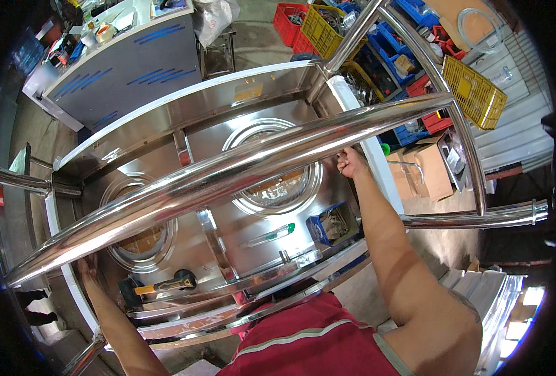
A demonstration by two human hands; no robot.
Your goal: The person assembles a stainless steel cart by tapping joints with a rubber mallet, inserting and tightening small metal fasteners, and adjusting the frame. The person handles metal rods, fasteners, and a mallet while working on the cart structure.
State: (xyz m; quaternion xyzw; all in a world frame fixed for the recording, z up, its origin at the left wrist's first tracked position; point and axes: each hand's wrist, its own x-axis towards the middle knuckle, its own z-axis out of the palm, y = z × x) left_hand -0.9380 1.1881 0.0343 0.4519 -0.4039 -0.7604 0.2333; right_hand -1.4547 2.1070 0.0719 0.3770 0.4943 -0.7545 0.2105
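Observation:
A large stainless steel frame (212, 241) with white-edged walls lies upturned before me, with two round ringed openings in its panel. A thick polished tube (228, 178) crosses above it. My right hand (351, 163) is closed beside the right wall, just below the tube; whatever its fingers hold is hidden. Down at the left inner wall, my left hand (89, 268) lies with fingers stretched out, partly covered by the tube. A mallet (162, 285) with black head and yellow-black handle rests near the left forearm. A green-handled screwdriver-like tool (281, 232) lies on the panel.
Within the frame, a blue box (334, 224) holds small metal parts. Bent steel tubes (472, 156) rise at the right side. Beyond stand yellow crates (474, 93), red and blue bins, and a cardboard box (425, 166). A grey desk (128, 69) stands at the far left.

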